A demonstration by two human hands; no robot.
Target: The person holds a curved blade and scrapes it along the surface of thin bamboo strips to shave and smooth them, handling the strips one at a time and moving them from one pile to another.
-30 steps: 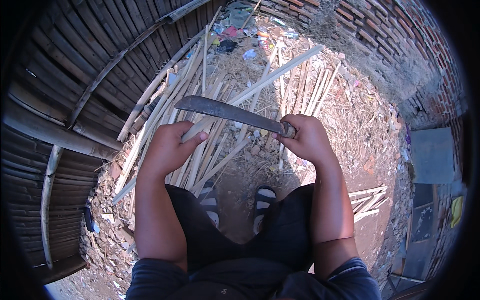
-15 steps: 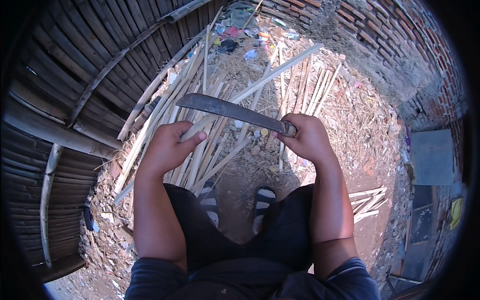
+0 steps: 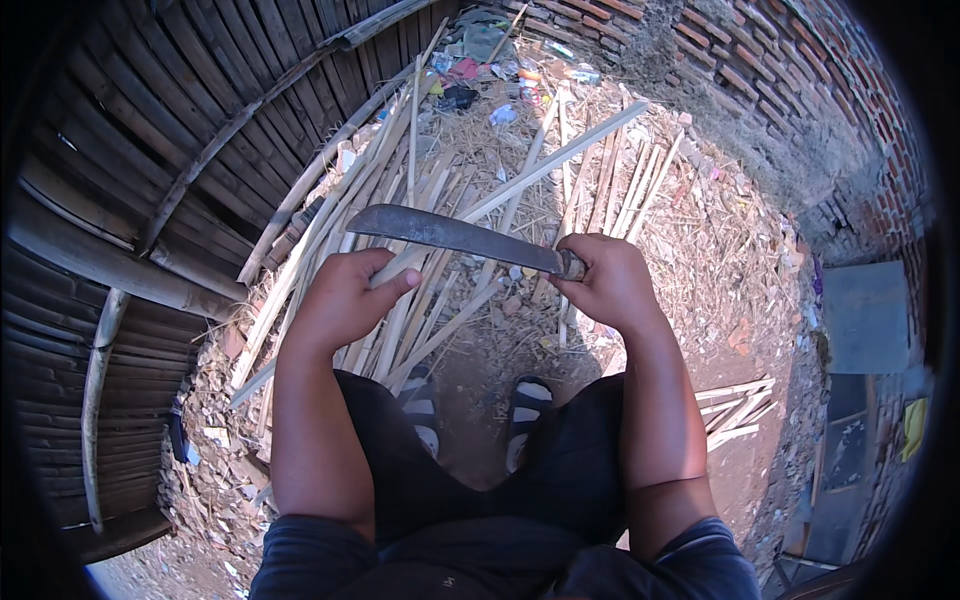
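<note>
Dark metal machete [image 3: 455,233]: held by the handle [image 3: 573,266] in the right hand [image 3: 615,285], which is wrapped firmly round it. Left hand [image 3: 340,305] is curled tightly round a pale strip [image 3: 550,164]. Machete passes over the strip; contact cannot be determined. Further strips [image 3: 292,288] lie on littered ground [image 3: 745,275] beneath. Shirt [image 3: 500,560] bears a small light mark [image 3: 448,581], illegible. Bamboo wall [image 3: 190,100] at left; brick wall [image 3: 745,50] at upper right.

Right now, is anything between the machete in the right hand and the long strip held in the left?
Nothing visible stands between them: the machete in the right hand crosses over the long strip in this view, just beyond the left hand. Whether the two touch, I cannot tell.
</note>
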